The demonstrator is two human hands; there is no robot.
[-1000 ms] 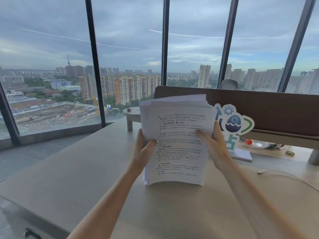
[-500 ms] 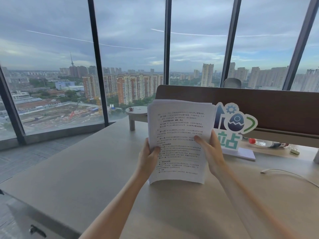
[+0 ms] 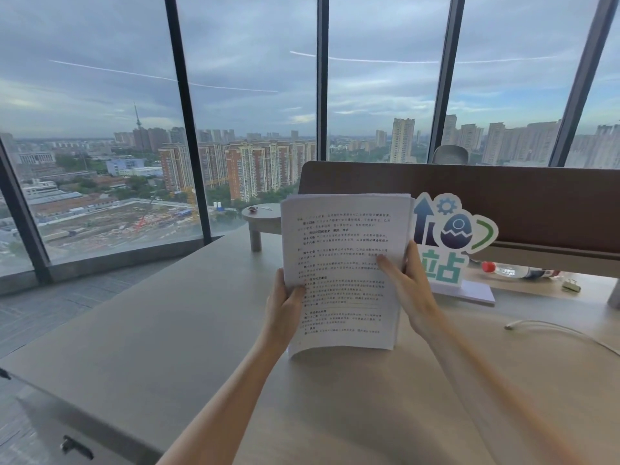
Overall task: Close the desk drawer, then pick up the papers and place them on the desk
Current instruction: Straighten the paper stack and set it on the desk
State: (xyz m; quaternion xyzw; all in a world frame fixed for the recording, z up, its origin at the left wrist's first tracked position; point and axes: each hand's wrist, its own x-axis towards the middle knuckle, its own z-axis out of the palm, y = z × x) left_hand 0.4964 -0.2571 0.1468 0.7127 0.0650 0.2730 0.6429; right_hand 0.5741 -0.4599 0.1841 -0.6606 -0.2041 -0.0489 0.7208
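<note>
A thick stack of printed white papers point(image 3: 342, 250) stands upright on its bottom edge on the beige desk point(image 3: 161, 323), tilted slightly back. My left hand point(image 3: 283, 305) grips the stack's left edge, thumb on the front page. My right hand point(image 3: 407, 290) holds the right edge, thumb across the text and fingers behind. At the lower left, below the desk's edge, a drawer front with a dark handle point(image 3: 75, 446) shows; it looks flush with the cabinet.
A colourful cut-out sign point(image 3: 449, 243) on a white base stands just right of the papers. Behind it lie a plastic bottle point(image 3: 516, 270) and a brown divider panel point(image 3: 503, 196). A white cable point(image 3: 557, 330) trails at right. A small round stool point(image 3: 261, 219) stands beyond the desk.
The stack has been squared up: its fanned top edges are now aligned. Hands and papers have shifted slightly right and lower in view as my head moved.
</note>
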